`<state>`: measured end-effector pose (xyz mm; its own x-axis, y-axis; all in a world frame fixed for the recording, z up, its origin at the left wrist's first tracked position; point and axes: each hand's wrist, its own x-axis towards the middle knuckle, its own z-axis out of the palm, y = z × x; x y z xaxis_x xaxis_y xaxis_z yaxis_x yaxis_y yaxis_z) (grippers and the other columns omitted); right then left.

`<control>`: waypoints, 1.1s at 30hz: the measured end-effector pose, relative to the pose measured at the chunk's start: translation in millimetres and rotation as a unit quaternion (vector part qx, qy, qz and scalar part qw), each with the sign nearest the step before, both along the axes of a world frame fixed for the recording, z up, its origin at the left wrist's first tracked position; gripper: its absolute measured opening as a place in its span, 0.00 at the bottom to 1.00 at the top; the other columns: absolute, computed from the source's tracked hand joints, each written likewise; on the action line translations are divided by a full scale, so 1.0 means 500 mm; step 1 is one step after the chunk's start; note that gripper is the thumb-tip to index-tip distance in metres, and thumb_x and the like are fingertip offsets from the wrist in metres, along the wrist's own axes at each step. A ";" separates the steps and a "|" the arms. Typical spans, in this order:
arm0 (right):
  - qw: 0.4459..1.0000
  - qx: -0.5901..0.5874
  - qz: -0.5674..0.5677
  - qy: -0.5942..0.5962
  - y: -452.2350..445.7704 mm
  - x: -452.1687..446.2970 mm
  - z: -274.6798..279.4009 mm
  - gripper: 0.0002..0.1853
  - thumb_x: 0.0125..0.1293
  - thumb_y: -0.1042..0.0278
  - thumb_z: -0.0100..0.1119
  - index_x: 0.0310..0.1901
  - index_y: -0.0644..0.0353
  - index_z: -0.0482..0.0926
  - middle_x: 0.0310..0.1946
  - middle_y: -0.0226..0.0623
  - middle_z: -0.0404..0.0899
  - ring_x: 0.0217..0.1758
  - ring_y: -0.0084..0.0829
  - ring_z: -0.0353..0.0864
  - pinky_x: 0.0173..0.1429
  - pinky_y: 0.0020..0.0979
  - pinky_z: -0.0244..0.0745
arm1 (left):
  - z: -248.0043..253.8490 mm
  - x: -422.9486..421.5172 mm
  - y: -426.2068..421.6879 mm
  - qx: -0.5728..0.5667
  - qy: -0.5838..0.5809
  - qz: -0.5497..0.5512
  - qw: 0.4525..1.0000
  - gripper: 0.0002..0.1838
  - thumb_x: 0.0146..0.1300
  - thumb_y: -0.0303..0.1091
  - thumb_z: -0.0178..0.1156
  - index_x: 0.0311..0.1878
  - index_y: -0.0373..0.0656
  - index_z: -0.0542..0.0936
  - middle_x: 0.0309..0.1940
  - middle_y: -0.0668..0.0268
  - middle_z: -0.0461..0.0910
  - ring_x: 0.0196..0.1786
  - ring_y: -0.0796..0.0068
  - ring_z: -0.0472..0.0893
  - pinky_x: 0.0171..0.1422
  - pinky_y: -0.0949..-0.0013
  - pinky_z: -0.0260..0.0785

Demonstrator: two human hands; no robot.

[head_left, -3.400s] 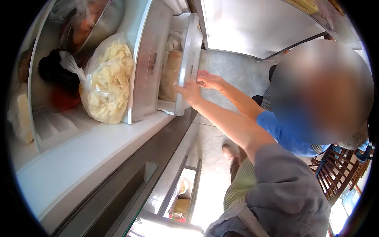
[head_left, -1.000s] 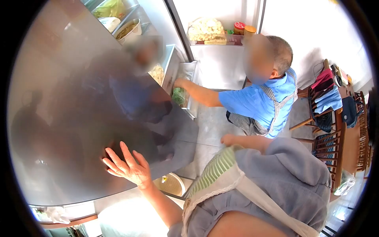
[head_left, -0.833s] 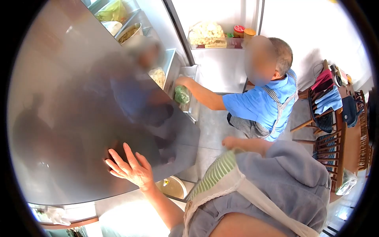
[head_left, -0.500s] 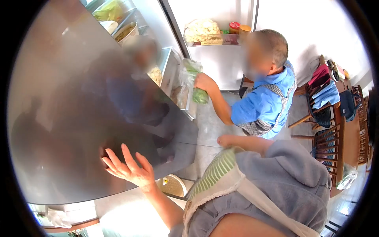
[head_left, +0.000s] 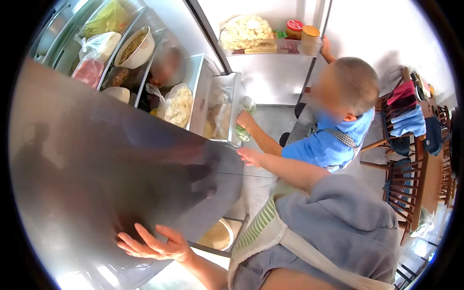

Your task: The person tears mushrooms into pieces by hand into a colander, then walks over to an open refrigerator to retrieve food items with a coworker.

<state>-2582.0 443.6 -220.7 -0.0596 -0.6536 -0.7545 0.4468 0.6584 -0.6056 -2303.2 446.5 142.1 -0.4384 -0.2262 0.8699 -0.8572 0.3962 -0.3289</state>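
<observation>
My left hand [head_left: 155,245], fingers spread, lies against the dark glossy front of the refrigerator door [head_left: 87,183]. My right hand [head_left: 249,156] reaches out by the door's outer edge, just below the corner of a clear drawer [head_left: 236,108]. Its fingers are loosely bent with nothing visible in them; whether they touch the edge I cannot tell. Beyond it, another person [head_left: 333,125] in a blue shirt and checked apron holds a bag of green vegetables [head_left: 245,133] beside the drawer. That person's other hand [head_left: 326,48] is at the far door.
Inside the refrigerator are a white bowl of food [head_left: 137,48], a bag of pale food [head_left: 176,107] and a yellow-green bag [head_left: 107,19]. The far door's shelf [head_left: 270,47] carries jars. Wooden chairs [head_left: 403,179] and a table stand at right.
The dark door has swung wider, showing more shelves. My left hand has moved down with it, and my right hand has come forward. The person has lowered the green bag beside the drawer.
</observation>
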 end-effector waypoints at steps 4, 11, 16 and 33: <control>0.995 -0.023 -0.085 0.042 -0.125 -0.058 -0.008 0.22 0.69 0.43 0.55 0.55 0.49 0.74 0.41 0.25 0.71 0.49 0.27 0.70 0.54 0.44 0.74 | -0.026 0.002 -0.023 -0.073 -0.057 0.131 0.987 0.23 0.74 0.45 0.52 0.64 0.43 0.78 0.74 0.46 0.63 0.78 0.45 0.58 0.78 0.39 0.47; 0.999 -0.006 0.007 0.035 -0.282 -0.170 -0.055 0.30 0.72 0.51 0.54 0.73 0.38 0.59 0.75 0.26 0.58 0.77 0.35 0.55 0.73 0.54 0.59 | -0.039 -0.007 -0.025 -0.067 -0.104 0.175 0.977 0.24 0.75 0.40 0.49 0.66 0.32 0.73 0.74 0.37 0.58 0.77 0.38 0.57 0.75 0.35 0.53; 0.997 -0.040 0.001 0.061 -0.356 -0.163 -0.019 0.29 0.73 0.56 0.52 0.74 0.36 0.57 0.73 0.23 0.61 0.74 0.32 0.60 0.71 0.54 0.62 | -0.038 -0.016 -0.019 -0.025 -0.141 0.219 0.965 0.29 0.76 0.41 0.45 0.71 0.28 0.62 0.75 0.27 0.45 0.76 0.23 0.48 0.72 0.23 0.43; 0.956 0.032 0.243 0.160 0.166 0.067 -0.333 0.07 0.65 0.67 0.54 0.30 0.56 0.79 0.22 0.34 0.78 0.21 0.28 0.77 0.22 0.35 0.70 | -0.024 -0.020 -0.014 -0.024 -0.118 0.217 0.969 0.27 0.76 0.47 0.49 0.68 0.36 0.70 0.74 0.36 0.56 0.75 0.29 0.55 0.74 0.28 0.45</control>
<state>-2548.5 526.7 -387.2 0.0059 -0.6158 -0.7878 -0.1232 0.7814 -0.6117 -2313.3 439.5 129.9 -0.5001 -0.3949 0.7707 -0.8377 -0.0047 -0.5460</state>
